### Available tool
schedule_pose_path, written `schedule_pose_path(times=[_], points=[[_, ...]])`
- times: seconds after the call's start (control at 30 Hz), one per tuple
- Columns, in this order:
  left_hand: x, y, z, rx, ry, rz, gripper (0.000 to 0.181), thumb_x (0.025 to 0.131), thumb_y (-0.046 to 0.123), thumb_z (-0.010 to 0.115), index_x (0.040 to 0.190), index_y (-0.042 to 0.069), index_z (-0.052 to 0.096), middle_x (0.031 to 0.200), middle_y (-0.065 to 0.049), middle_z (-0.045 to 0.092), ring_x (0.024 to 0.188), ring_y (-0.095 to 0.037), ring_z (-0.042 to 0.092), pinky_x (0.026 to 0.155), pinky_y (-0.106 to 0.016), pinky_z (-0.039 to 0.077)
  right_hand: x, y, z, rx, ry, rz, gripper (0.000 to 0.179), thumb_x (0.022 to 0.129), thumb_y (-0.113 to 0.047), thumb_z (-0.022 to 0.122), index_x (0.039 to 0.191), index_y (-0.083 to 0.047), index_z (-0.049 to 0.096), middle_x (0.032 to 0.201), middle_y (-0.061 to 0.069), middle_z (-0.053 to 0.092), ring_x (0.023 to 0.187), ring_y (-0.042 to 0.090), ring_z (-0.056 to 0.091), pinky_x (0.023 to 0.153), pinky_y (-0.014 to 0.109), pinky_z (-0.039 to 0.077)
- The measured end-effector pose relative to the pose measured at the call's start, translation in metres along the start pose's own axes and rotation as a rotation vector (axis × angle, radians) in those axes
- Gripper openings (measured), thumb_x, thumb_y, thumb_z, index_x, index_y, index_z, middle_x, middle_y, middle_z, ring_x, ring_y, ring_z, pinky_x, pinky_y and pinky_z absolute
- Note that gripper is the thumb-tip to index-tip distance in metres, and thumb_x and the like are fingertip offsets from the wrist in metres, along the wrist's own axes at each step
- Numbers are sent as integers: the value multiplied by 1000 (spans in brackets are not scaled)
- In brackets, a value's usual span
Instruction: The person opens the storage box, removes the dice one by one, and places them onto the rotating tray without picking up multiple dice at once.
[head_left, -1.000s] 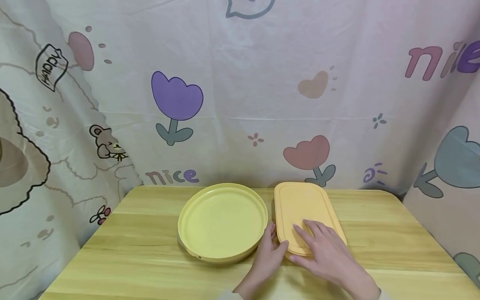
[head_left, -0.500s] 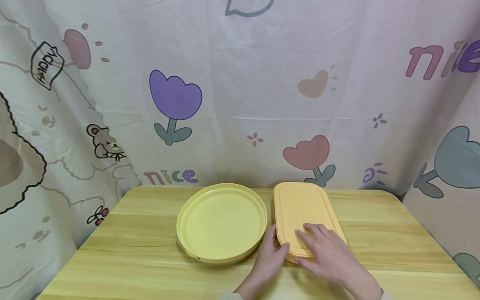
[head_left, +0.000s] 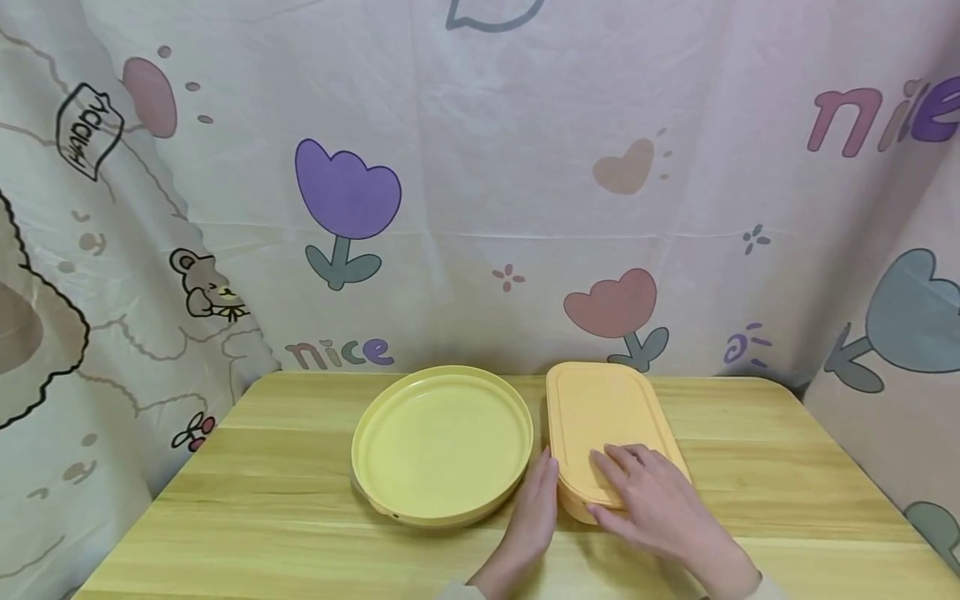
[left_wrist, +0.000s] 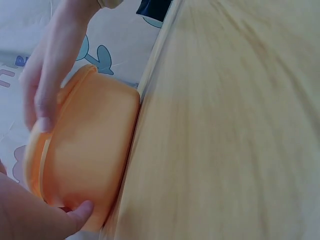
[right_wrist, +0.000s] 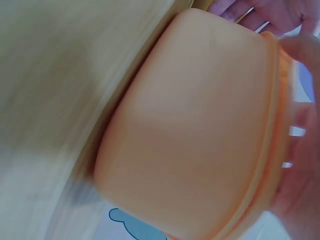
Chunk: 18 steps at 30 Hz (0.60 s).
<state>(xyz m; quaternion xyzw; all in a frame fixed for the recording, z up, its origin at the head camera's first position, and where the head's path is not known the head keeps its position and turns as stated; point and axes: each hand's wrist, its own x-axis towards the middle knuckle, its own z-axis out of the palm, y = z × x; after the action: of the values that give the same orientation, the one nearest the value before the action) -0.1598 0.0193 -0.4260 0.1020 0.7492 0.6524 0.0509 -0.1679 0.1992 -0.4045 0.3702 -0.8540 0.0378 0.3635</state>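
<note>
An orange rectangular food container [left_wrist: 95, 140] stands on the table, its flat lid [head_left: 600, 408] on top with a raised border. My right hand [head_left: 663, 508] rests on the near part of the lid, fingers spread loosely, its thumb at the near rim. Along the container's left side lies my left hand [head_left: 532, 512], fingers extended forward. In the left wrist view, a tip of that hand touches the container's side wall low down. The right wrist view shows the near wall close up, with the lid's rim running along its upper edge.
Just left of my left hand sits a round, shallow yellow dish [head_left: 442, 446] with a raised rim and a small tab at its near edge. The wooden table [head_left: 780, 492] ends at a printed curtain [head_left: 480, 183] behind.
My left thumb has come off the near left corner of the lid and now lies against the container's side with the fingers. The right hand has shifted slightly on the lid.
</note>
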Motion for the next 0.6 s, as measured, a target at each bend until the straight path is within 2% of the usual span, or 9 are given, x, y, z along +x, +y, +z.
schedule_pose_path(times=[0.1, 0.2, 0.27, 0.37, 0.5, 0.6], points=[[0, 1, 1, 38, 22, 11, 64, 98, 43, 18, 139, -6, 22, 144, -19, 22, 130, -34, 18, 102, -50, 15, 4, 2, 1, -44, 104, -26, 53, 89, -45, 37, 98, 0, 64, 91, 15, 65, 76, 30, 61, 62, 42, 48], [0, 2, 3, 31, 36, 25, 56, 98, 31, 33, 140, -5, 23, 140, -20, 30, 125, -32, 32, 99, -45, 27, 10, 2, 0, -83, 226, -63, 47, 88, -35, 37, 93, 3, 65, 84, 16, 66, 69, 30, 63, 53, 40, 48], [0, 1, 5, 28, 46, 43, 55, 95, 20, 42, 140, -5, 22, 137, -21, 34, 119, -31, 40, 93, -39, 36, 12, 2, -2, -91, 271, -73, 43, 88, -30, 38, 91, 4, 64, 82, 16, 66, 67, 29, 63, 49, 38, 47], [2, -1, 6, 3, 38, 54, 60, 89, 10, 48, 140, -6, 20, 136, -22, 34, 116, -30, 44, 88, -32, 41, 12, -1, -5, -93, 273, -69, 41, 91, -26, 37, 90, 5, 64, 83, 16, 66, 65, 28, 62, 50, 37, 47], [2, -2, 7, 18, 37, 49, 61, 88, 9, 48, 140, -5, 21, 136, -20, 35, 116, -28, 43, 91, -35, 39, 11, -4, -6, -92, 231, -70, 42, 96, -24, 34, 86, 4, 63, 84, 15, 65, 65, 26, 60, 55, 36, 47], [3, -2, 6, 22, 39, 53, 61, 87, 8, 48, 140, -5, 21, 136, -19, 36, 116, -28, 43, 93, -36, 37, 11, -7, -5, -90, 231, -63, 38, 94, -16, 32, 80, 3, 61, 81, 15, 65, 63, 25, 57, 53, 34, 45]])
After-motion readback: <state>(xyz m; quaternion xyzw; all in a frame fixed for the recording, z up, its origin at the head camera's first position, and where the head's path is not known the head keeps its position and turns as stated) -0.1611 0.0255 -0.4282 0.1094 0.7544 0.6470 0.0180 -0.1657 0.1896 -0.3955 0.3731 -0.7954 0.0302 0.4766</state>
